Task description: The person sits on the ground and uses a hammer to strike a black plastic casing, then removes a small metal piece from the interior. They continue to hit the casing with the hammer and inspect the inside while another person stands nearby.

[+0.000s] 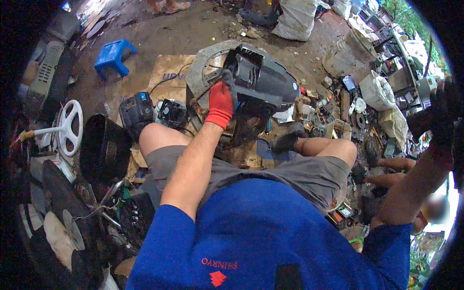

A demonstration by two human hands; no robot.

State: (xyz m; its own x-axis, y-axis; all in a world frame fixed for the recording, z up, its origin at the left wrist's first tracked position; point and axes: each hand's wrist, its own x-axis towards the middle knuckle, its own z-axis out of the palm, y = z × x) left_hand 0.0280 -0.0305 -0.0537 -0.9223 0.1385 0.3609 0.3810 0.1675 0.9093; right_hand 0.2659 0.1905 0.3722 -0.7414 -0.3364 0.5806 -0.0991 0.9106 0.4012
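My left hand [224, 99], in a red and grey glove, is closed on the left edge of a black plastic appliance housing [273, 79]. The housing lies tilted, its rectangular opening facing up, on a grey stone-like block [205, 63] between my knees. Raised high at the right rim is my right hand [432, 108], dark and in shadow; its fingers, and anything in them, cannot be made out. Left of the block a smaller black machine part [137, 113] with a cable rests by my knee, beside another dark opened part [171, 113].
Flattened cardboard [166, 72] and a blue stool [113, 57] are ahead left. A white steering-wheel-shaped part [71, 128] and black bin [104, 150] stand at my left. Scrap, a white bucket [376, 91] and a sack [296, 19] lie rightward; another person [394, 174] sits close at right.
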